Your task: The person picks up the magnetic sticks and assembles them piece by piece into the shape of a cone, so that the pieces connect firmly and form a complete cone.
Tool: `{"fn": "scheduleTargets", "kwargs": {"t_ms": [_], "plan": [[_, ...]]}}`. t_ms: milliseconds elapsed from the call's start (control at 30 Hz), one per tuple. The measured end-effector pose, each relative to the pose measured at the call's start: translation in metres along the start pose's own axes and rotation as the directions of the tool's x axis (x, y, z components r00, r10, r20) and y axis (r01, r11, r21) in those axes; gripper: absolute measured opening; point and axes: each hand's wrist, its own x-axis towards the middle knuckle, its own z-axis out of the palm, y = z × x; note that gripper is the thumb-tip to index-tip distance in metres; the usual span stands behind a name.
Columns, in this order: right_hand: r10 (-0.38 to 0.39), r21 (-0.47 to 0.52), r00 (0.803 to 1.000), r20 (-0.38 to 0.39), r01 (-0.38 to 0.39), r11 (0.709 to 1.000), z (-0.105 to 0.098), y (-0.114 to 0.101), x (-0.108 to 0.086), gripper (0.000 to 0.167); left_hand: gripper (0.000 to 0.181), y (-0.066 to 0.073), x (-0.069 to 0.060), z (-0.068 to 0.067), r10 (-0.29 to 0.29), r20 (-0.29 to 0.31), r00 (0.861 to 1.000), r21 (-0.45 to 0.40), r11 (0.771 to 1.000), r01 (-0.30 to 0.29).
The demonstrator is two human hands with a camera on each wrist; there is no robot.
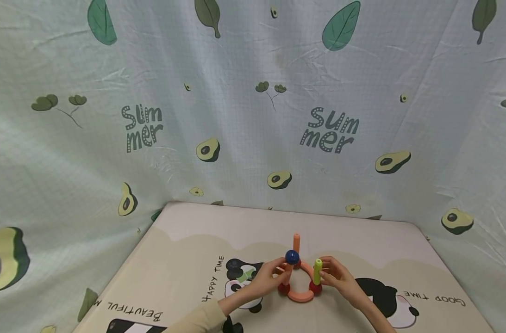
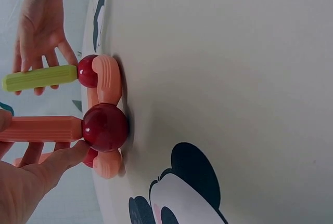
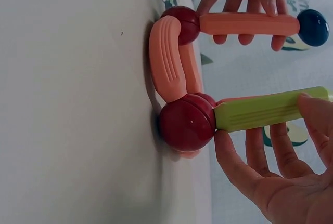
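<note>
A ring of curved orange pieces [image 1: 300, 296] and red balls [image 2: 105, 128] lies on the table, with straight rods standing up from the balls. My left hand [image 1: 269, 277] grips the orange rod [image 2: 44, 129] at the ring's left, fingers behind it. On top of that rod sits a dark blue ball [image 1: 292, 257]. At the right, my right hand [image 1: 340, 280] holds a yellow-green rod [image 3: 268, 109] between thumb and fingers; its lower end meets a red ball [image 3: 187, 122]. Another orange rod [image 1: 296, 241] stands at the back with no ball on its top.
The pale tabletop [image 1: 186, 231] bears printed cartoon animals and words. Behind it and at the sides hangs a light curtain [image 1: 244, 115] printed with avocados and leaves. The table's back edge lies a short way beyond the ring.
</note>
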Motion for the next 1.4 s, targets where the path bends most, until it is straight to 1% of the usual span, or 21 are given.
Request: {"fn": "scheduleTargets", "kwargs": {"t_ms": [267,433,533,667,767,833,1033,1100,1267,1333,1400], "plan": [[-0.029,-0.055,1.0,0.006,0.03,0.998,0.002,-0.001,0.003,0.042,0.029,0.0,0.002,-0.001,0.007,0.004,1.0,0.008,1.0,-0.007],[-0.01,-0.095,1.0,0.013,0.011,0.995,0.004,-0.005,0.004,0.042,0.028,0.001,0.003,-0.001,-0.001,0.017,1.0,0.007,1.0,0.001],[-0.005,-0.122,1.0,0.021,0.008,0.992,0.005,-0.008,0.005,0.041,0.028,0.003,0.003,-0.001,-0.015,0.023,1.0,0.018,1.0,0.014],[-0.002,-0.186,1.0,0.026,0.006,0.983,0.007,-0.009,0.007,0.039,0.028,0.008,0.004,-0.002,-0.045,0.042,0.998,0.036,0.998,0.044],[0.001,-0.228,1.0,0.021,0.004,0.974,0.008,-0.008,0.008,0.037,0.027,0.009,0.006,-0.001,-0.058,0.056,0.997,0.05,0.997,0.055],[-0.001,-0.242,1.0,0.019,0.005,0.97,0.008,-0.009,0.009,0.036,0.027,0.005,0.007,0.001,-0.064,0.059,0.996,0.056,0.997,0.061],[-0.023,-0.272,0.999,0.031,0.031,0.962,0.009,-0.012,0.01,0.035,0.03,-0.018,0.015,0.009,-0.094,0.06,0.994,0.073,0.993,0.09],[-0.03,-0.275,0.999,0.036,0.038,0.961,0.009,-0.014,0.011,0.035,0.031,-0.022,0.017,0.009,-0.098,0.067,0.993,0.073,0.993,0.093],[-0.036,-0.266,0.998,0.055,0.05,0.963,0.009,-0.015,0.012,0.035,0.031,-0.023,0.02,0.009,-0.086,0.084,0.993,0.07,0.994,0.08],[-0.042,-0.264,0.997,0.063,0.057,0.963,0.009,-0.015,0.013,0.034,0.032,-0.022,0.02,0.009,-0.093,0.088,0.992,0.071,0.994,0.087],[-0.047,-0.265,0.996,0.071,0.064,0.962,0.008,-0.014,0.014,0.034,0.032,-0.021,0.021,0.008,-0.115,0.092,0.989,0.067,0.992,0.109]]}}
